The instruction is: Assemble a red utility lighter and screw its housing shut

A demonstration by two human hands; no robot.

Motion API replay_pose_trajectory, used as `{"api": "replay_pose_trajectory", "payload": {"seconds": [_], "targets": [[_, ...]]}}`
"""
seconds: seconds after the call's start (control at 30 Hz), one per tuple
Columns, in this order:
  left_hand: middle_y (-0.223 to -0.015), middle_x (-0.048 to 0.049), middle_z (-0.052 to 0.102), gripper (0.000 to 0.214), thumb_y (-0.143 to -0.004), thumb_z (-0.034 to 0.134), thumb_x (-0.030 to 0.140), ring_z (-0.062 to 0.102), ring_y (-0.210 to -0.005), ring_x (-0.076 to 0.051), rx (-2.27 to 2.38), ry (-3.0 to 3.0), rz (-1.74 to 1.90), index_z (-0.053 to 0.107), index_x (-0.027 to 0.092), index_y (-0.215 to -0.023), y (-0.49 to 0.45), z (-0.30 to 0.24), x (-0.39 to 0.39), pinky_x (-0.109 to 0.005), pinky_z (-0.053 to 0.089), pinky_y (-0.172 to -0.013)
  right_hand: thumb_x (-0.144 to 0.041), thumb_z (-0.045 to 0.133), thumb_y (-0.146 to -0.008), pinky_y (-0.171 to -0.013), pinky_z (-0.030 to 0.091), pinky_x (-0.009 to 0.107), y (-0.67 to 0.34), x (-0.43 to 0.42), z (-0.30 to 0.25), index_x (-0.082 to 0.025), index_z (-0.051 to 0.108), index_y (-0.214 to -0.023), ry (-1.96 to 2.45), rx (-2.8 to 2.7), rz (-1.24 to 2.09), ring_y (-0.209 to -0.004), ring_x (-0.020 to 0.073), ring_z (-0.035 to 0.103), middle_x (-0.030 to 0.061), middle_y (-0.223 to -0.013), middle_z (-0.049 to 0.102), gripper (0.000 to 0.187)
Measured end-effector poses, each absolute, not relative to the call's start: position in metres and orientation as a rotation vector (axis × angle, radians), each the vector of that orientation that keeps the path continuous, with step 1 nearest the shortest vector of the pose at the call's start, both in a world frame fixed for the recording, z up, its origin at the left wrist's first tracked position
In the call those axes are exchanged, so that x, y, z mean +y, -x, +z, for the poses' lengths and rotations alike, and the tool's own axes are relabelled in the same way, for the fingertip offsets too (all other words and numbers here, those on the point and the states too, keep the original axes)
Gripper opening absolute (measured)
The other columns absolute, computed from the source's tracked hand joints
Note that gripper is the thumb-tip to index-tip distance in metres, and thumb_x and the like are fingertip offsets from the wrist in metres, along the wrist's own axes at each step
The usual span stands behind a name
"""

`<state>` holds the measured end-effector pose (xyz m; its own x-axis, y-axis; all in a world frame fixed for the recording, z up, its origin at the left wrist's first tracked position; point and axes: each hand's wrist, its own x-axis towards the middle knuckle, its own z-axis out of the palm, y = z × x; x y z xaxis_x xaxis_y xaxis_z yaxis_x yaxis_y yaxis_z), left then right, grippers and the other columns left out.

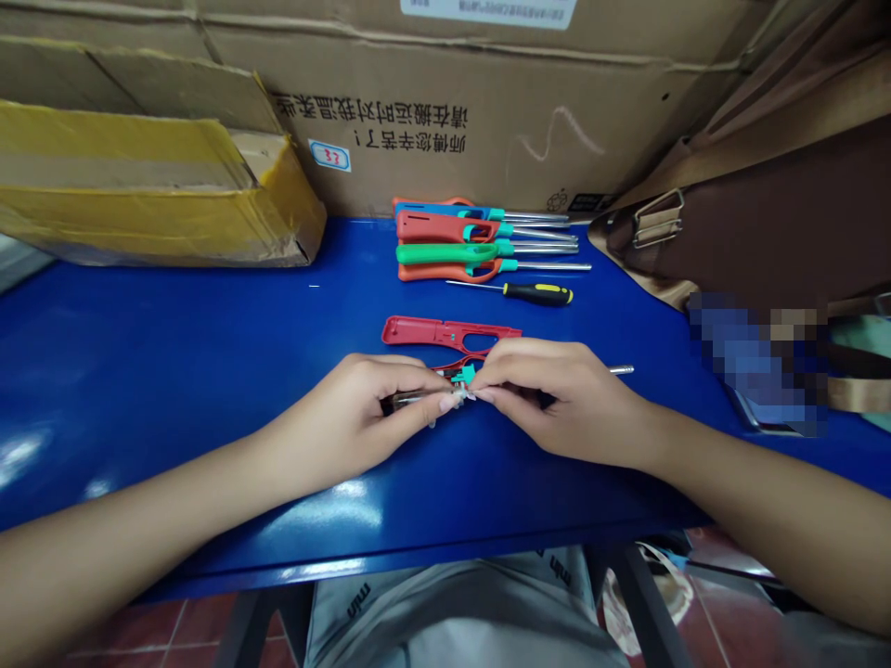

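My left hand [372,399] is closed around a clear, dark-looking fuel tank [410,398] of a long gas lighter, gripping it between thumb and fingers. My right hand [567,394] pinches at the small whitish fitting [462,394] on the tank's right end; exactly what its fingertips hold is too small to make out. Just behind the fingertips sits a teal plastic piece [465,374]. An opened red lighter shell [418,330] lies beyond both hands, its lower part hidden by them. The tip of a metal tube [622,370] shows past my right hand.
Several assembled lighters [445,252] lie stacked at the table's back, with a black-and-yellow screwdriver [539,294] before them. A large cardboard box [515,121] walls the rear. A taped carton [139,213] stands left, a brown bag [766,195] right. The blue table [174,371] has its edge near me.
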<state>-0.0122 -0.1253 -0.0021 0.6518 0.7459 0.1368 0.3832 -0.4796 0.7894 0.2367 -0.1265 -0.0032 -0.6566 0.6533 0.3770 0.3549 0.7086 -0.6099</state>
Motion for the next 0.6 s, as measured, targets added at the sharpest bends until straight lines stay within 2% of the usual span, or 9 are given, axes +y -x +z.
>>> {"api": "replay_pose_trajectory", "payload": {"seconds": [0.17, 0.5, 0.6], "targets": [[-0.095, -0.0001, 0.08, 0.018, -0.102, 0.064, 0.029, 0.071, -0.082, -0.013, 0.86, -2.125, 0.607, 0.08, 0.021, -0.104, 0.0119, -0.0036, -0.1254, -0.021, 0.053, -0.071, -0.009, 0.059, -0.1, -0.083, 0.055, 0.026, -0.2361, -0.1258, -0.0054, -0.018, 0.071, -0.099, 0.733, -2.331, 0.648, -0.091, 0.014, 0.07, 0.0043, -0.096, 0.076, 0.015], [-0.095, 0.0014, 0.081, 0.017, -0.101, 0.064, 0.028, 0.072, -0.084, -0.012, 0.866, -2.096, 0.626, 0.08, 0.023, -0.102, 0.0092, -0.0041, -0.127, -0.02, 0.054, -0.072, -0.011, 0.058, -0.101, -0.082, 0.056, 0.028, -0.2353, -0.1264, -0.0101, -0.02, 0.07, -0.097, 0.737, -2.33, 0.625, -0.09, 0.0151, 0.07, 0.0037, -0.095, 0.077, 0.015], [-0.096, 0.0002, 0.081, 0.018, -0.101, 0.064, 0.031, 0.072, -0.084, -0.013, 0.906, -2.1, 0.632, 0.081, 0.022, -0.102, 0.009, -0.0048, -0.128, -0.021, 0.054, -0.072, -0.011, 0.059, -0.099, -0.077, 0.055, 0.026, -0.2347, -0.1269, -0.0106, -0.02, 0.07, -0.096, 0.777, -2.316, 0.622, -0.085, 0.0142, 0.069, 0.0034, -0.092, 0.075, 0.014]]}}
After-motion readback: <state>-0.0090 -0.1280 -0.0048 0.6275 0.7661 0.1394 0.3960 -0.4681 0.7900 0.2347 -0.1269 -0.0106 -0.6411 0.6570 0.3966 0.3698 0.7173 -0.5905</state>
